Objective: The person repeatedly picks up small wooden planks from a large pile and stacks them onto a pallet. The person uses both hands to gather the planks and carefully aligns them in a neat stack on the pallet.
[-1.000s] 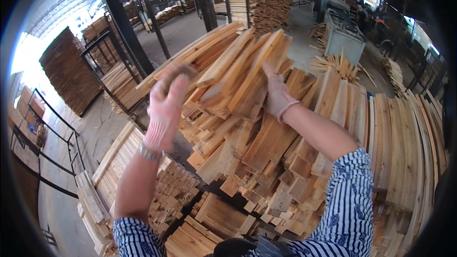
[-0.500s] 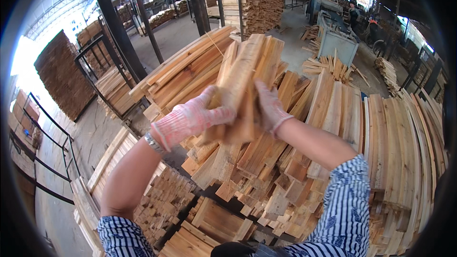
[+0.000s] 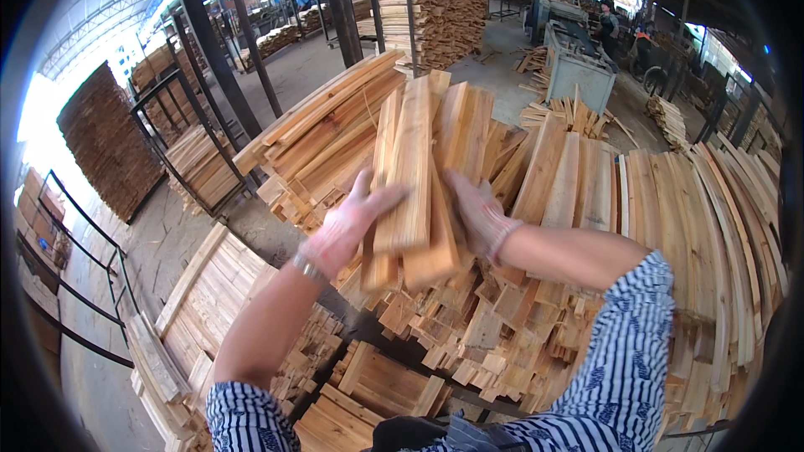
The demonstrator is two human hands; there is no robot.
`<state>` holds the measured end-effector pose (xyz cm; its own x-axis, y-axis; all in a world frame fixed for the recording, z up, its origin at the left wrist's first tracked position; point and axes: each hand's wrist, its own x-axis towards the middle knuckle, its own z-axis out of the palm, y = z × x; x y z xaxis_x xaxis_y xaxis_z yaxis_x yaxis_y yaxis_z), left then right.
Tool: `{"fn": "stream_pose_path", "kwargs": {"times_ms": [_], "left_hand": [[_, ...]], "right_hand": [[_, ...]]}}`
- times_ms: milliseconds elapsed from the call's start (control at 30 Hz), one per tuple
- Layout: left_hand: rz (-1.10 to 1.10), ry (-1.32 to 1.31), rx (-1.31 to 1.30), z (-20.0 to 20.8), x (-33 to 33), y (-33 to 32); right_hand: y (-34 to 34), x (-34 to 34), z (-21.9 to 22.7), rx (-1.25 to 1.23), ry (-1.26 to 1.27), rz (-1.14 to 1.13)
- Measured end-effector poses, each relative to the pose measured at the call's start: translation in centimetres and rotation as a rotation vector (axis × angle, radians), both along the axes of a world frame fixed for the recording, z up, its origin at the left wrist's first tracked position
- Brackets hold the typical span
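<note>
Between my two gloved hands is a loose bundle of wooden boards, their near ends tilted toward me above the lumber pile. My left hand grips the bundle from its left side, with the thumb across the top board. Against the right side presses my right hand, its fingers partly hidden by the wood. Both gloves are pale with pinkish-red patches and slightly blurred. More boards lie just beyond the bundle, close to its right edge.
Long boards are stacked at the right, and another stack rises at the far left of the pile. A wooden pallet with planks sits at lower left. Black metal frames stand left. A pale machine stands at the back.
The bundle has swung more upright in the view, its near ends now lower and clearer. My left hand has shifted slightly down; the right stays against the wood.
</note>
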<state>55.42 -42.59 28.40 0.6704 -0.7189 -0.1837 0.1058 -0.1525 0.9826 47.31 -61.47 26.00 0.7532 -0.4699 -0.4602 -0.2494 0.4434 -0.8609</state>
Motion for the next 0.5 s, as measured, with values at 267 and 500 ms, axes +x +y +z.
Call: {"fn": "stream_pose_path", "kwargs": {"times_ms": [267,500], "left_hand": [[0.003,0.399,-0.494,-9.8,-8.1,3.9],[-0.15,0.529,-0.659,-9.6,-12.9,8.5]], "right_hand": [[5.3,-11.9,-3.6,-0.456,0.353,0.151],[6.3,-17.1,-4.4,0.017,0.13,0.342]]}}
